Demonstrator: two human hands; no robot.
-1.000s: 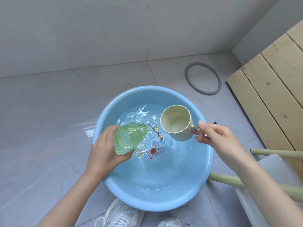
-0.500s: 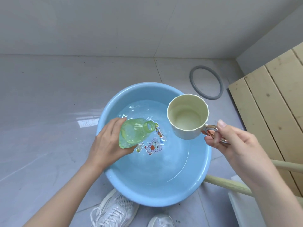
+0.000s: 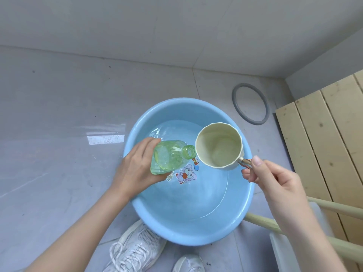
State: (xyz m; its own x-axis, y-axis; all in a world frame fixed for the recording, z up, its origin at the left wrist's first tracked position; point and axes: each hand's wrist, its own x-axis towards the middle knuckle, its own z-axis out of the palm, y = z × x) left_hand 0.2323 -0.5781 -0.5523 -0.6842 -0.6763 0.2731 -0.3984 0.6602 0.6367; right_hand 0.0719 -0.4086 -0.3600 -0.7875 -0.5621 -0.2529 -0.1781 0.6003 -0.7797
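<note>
Left hand [image 3: 135, 169]: we see it curled round the base end of one green bottle [image 3: 169, 158], fingers over the top and thumb beneath. Right hand [image 3: 275, 181]: thumb and fingers pinch the handle [image 3: 244, 162] of one cream cup [image 3: 219, 146]. Two hands, one thing in each.

By size, we count:
- One blue basin [image 3: 176, 237] on the grey floor [image 3: 59, 134], shallow water inside. Both held things hang over it.
- One stack of wooden boards [image 3: 324, 134], to the right of the basin.
- Two pale wooden poles [image 3: 261, 220], low on the right and partly behind the right arm.
- Two white shoes: one [image 3: 135, 250] laced and plain to see, the other [image 3: 188, 264] cut off by the bottom edge.
- One cup, above the basin's right side, its mouth turned up toward us. We cannot tell whether it holds water.
- One bottle, uncapped and lying nearly level above the water, its neck pointing at the cup and just beside the cup's wall.
- One grey ring [image 3: 236, 107] flat on the floor beyond the basin, apart from it.
- One cartoon sticker [image 3: 186, 175] on the basin's bottom, below the bottle.
</note>
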